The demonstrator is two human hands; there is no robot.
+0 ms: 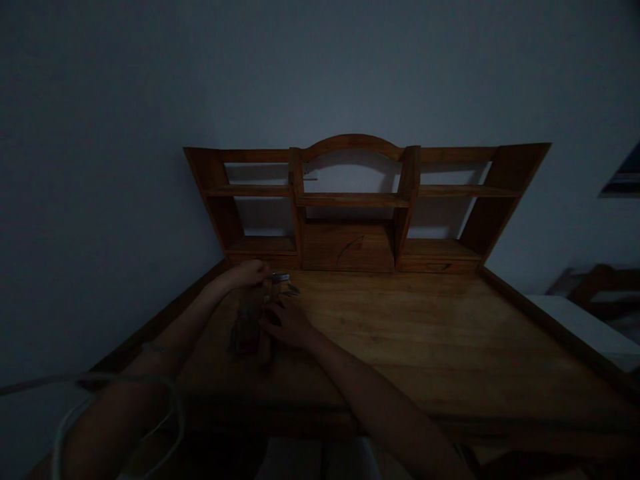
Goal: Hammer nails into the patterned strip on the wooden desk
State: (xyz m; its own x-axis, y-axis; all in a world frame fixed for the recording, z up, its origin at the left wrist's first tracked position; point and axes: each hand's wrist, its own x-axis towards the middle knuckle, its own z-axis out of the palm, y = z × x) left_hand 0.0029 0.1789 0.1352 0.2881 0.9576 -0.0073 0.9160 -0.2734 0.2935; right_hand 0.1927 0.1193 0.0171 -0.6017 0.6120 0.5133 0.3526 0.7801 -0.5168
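Pale cable: one, looped across the left forearm.
Boxy item: one, on the left part of the desk; contents too dark to tell.
Right hand: fingers bent at the item's right side; grip cannot be told.
Thin pieces: at least two, one shiny.
Left hand: at the item's far end; grip likewise unclear.
Shelf unit: one, three bays.

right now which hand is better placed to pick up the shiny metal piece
Probably the left hand: it is closer to the shiny metal piece. The right hand is lower in view, at the brown strip. Too dim to tell whether either grips anything.
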